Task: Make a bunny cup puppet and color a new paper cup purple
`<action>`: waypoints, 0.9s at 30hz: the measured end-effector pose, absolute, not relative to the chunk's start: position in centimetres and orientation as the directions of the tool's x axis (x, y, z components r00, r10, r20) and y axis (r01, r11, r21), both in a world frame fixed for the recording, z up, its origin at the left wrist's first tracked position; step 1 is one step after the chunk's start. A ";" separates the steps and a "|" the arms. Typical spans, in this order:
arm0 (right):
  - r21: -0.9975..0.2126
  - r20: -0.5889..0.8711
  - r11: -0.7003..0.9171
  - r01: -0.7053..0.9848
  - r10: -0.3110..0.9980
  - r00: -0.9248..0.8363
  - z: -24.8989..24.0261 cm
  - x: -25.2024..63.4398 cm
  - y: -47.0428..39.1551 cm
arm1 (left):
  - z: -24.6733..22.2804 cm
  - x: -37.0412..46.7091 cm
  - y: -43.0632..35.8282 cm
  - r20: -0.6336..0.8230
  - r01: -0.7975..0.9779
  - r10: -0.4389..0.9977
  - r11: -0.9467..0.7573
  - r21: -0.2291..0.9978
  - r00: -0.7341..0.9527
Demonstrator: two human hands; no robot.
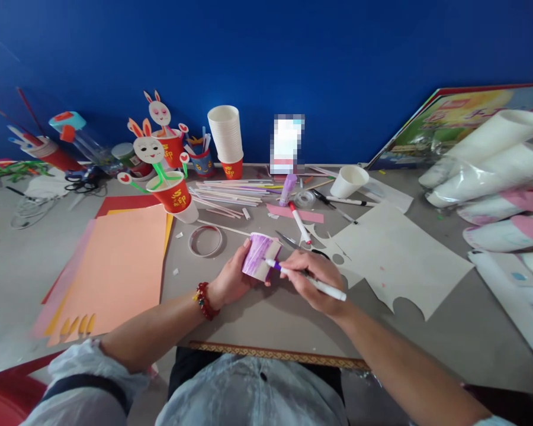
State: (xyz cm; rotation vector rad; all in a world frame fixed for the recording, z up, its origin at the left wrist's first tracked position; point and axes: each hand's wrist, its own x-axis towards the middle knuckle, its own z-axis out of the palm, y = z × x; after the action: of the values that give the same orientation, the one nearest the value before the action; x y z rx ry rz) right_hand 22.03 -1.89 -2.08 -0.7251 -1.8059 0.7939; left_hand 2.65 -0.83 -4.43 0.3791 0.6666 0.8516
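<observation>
My left hand [236,277] is wrapped round a paper cup [258,255], tilted above the grey table. Purple strokes cover much of the cup's side, while a strip toward the right is still white. A white marker [322,286] with a purple collar is gripped in my right hand [313,277]. Its tip is at the cup's side, touching it or very close. A roll of tape [205,241] lies left of the cup. Just behind my right hand are scissors [288,239], partly hidden, and a red-and-white marker [299,222].
Coloured paper [115,266] lies at the left. Rabbit-decorated cups [172,194], a tall cup stack [225,136], paper sticks [231,192] and a lit phone [286,142] stand or lie toward the blue wall. Cut white paper [395,248] and wrapped cups [484,165] are at the right.
</observation>
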 end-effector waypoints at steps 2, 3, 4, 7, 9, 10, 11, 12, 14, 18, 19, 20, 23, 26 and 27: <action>-0.780 0.546 0.622 0.070 0.731 -0.408 -2.0 22.0 -2.0 | -4.5 2.6 -0.8 -0.400 -0.564 0.778 0.627 0.538 0.484; -0.779 0.545 0.624 0.052 0.717 -0.433 -1.9 21.9 -2.0 | -4.6 2.6 -0.8 -0.403 -0.561 0.773 0.633 0.533 0.489; -0.781 0.543 0.622 0.053 0.719 -0.434 -1.9 21.9 -2.0 | -4.6 2.6 -0.8 -0.399 -0.561 0.774 0.632 0.535 0.491; -0.784 0.546 0.613 0.097 0.756 -0.361 -1.9 21.8 -2.1 | -4.7 2.6 -0.9 -0.369 -0.563 0.792 0.607 0.561 0.486; -0.780 0.550 0.619 0.091 0.748 -0.372 -1.9 21.7 -2.2 | -4.8 2.6 -0.9 -0.385 -0.564 0.793 0.608 0.559 0.473; -0.773 0.555 0.630 0.077 0.729 -0.401 -1.8 21.6 -2.3 | -4.8 2.6 -0.9 -0.410 -0.560 0.786 0.617 0.552 0.462; -0.764 0.559 0.642 0.062 0.707 -0.433 -1.8 21.6 -2.3 | -4.8 2.6 -0.9 -0.437 -0.555 0.778 0.629 0.545 0.451; -0.755 0.566 0.653 0.051 0.690 -0.452 -1.7 21.5 -2.4 | -4.8 2.6 -0.9 -0.456 -0.553 0.773 0.634 0.541 0.441; -0.747 0.581 0.662 0.052 0.689 -0.433 -1.6 21.5 -2.5 | -4.8 2.7 -0.9 -0.453 -0.551 0.777 0.630 0.548 0.438; -0.771 0.561 0.627 0.117 0.753 -0.344 -1.5 21.5 -2.5 | -4.8 2.8 -1.0 -0.394 -0.554 0.804 0.593 0.584 0.446; -0.772 0.550 0.624 0.121 0.752 -0.364 -1.5 21.5 -2.6 | -4.7 2.8 -1.0 -0.406 -0.554 0.804 0.594 0.584 0.435; -0.770 0.545 0.628 0.113 0.739 -0.396 -1.5 21.5 -2.6 | -4.7 2.8 -1.0 -0.427 -0.552 0.800 0.600 0.580 0.421; -0.756 0.563 0.651 0.067 0.699 -0.441 -1.4 21.5 -2.6 | -4.6 2.8 -1.1 -0.467 -0.549 0.789 0.614 0.568 0.399; -0.760 0.578 0.645 0.080 0.727 -0.370 -1.4 21.6 -2.6 | -4.5 2.8 -1.0 -0.429 -0.546 0.796 0.605 0.580 0.426; -0.766 0.570 0.636 0.096 0.740 -0.356 -1.4 21.5 -2.6 | -4.5 2.8 -1.1 -0.425 -0.546 0.799 0.601 0.583 0.425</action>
State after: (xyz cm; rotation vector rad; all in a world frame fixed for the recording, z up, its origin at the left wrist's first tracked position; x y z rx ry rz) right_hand 21.54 -2.58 -1.42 -0.6691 -1.8333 0.7878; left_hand 2.81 -1.06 -4.54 0.3860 0.7394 0.8671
